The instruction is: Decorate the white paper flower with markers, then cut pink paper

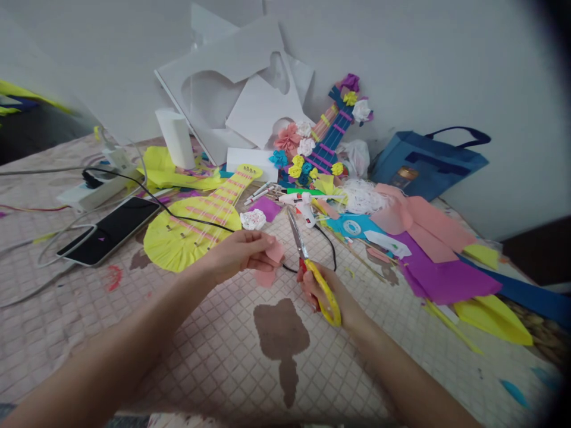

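My left hand [241, 252] pinches a small piece of pink paper [275, 252] between thumb and fingers. Below it another pink paper piece [264, 278] shows, and I cannot tell whether it is held or lies on the table. In my right hand [319, 288] is a pair of scissors [328, 291] with yellow handles, the blades pointing up and away, apart from the paper. Just beyond my left hand lies a yellow paper guitar [178, 232] with pink strips. A white crumpled paper flower [253, 220] sits beside it, near a purple paper square [266, 208].
A white glue gun [303, 205] lies ahead, its black cord crossing the table. Left are a phone [111, 229] and a power strip [89, 190]. Right are purple paper [446, 273], pink paper [439, 223] and a blue bag [428, 163]. A blue paper guitar [332, 139] leans behind.
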Motion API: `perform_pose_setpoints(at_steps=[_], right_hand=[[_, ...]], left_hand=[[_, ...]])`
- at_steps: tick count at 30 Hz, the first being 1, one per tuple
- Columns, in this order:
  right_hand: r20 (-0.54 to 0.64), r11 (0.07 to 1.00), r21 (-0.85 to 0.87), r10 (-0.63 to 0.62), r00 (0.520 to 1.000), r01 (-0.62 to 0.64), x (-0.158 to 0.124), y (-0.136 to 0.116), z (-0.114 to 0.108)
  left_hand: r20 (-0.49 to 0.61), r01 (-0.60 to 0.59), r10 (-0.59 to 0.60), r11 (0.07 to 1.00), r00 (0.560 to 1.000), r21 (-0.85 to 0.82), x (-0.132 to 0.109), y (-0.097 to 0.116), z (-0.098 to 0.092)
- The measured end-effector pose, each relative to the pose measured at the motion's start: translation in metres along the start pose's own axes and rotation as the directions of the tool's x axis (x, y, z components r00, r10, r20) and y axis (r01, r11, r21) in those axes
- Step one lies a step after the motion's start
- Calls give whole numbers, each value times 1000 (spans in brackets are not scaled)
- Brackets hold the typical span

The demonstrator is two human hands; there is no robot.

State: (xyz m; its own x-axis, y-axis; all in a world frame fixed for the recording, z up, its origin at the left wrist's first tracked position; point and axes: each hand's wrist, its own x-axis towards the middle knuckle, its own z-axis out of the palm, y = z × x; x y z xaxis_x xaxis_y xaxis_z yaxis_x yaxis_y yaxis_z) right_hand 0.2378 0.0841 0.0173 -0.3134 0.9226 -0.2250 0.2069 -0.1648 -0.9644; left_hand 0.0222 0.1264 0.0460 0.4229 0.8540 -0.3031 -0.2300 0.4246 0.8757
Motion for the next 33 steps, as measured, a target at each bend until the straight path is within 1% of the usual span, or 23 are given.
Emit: perform_pose_setpoints(at_steps=[2, 4, 9, 12, 20, 26, 30, 33], right_hand=[[10, 999, -36, -8, 1000, 9, 0, 2, -1], [36, 996, -76, -37, 999, 40, -1, 5, -1], [146, 987, -113, -101, 984, 118, -6, 8, -2], [171, 983, -132, -105, 980, 129, -7, 9, -1], [150, 969, -179, -143, 978, 169, -9, 2, 2], [112, 957, -241, -140, 984, 164, -11, -9, 8], [56, 949, -290, -108, 993, 119, -12, -14, 10], [37, 946, -308, -97, 995, 104, -13, -15, 10]], left_hand=[[41, -6, 4, 999, 999, 45, -2, 1, 2], [45, -28, 25, 997, 999, 65, -4, 3, 4], [-24, -130, 130, 991, 991, 4, -6, 4, 6], [-54, -179, 177, 983, 983, -45, -6, 5, 7], [-172, -225, 203, 968, 964, -116, -7, 4, 11], [-143, -223, 202, 964, 969, -147, -8, 1, 16], [-163, -250, 226, 957, 961, -149, -8, -1, 20], [-187, -275, 246, 950, 951, -146, -8, -1, 21]])
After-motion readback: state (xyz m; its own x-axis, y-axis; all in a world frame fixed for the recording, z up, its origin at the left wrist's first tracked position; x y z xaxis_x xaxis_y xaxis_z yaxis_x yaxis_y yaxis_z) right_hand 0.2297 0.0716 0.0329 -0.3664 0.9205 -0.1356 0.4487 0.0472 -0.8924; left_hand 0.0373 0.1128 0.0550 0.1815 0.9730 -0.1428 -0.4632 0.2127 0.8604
